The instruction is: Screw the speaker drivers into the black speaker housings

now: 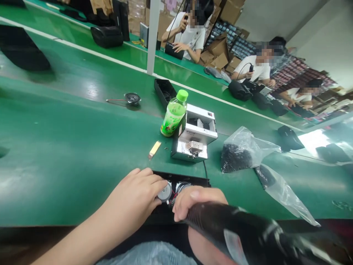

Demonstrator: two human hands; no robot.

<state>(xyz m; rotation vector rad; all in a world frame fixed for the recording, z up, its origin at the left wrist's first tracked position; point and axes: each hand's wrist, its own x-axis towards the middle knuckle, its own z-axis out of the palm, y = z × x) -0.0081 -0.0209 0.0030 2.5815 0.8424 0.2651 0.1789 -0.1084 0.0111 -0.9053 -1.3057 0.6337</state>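
Left and right hands at the near edge of the tabletop [82, 162]: the left hand [138, 191] pinches a round grey speaker [165, 194] in a black housing [199, 181]. The right hand [199, 195] wraps around a black handheld tool [234, 222].

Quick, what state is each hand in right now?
Left hand: touching the round silver speaker; can't tell whether it's gripping.
Right hand: closed, holding a black handheld tool.

Head-worn camera looks forward and down — close above the bench [82, 147].
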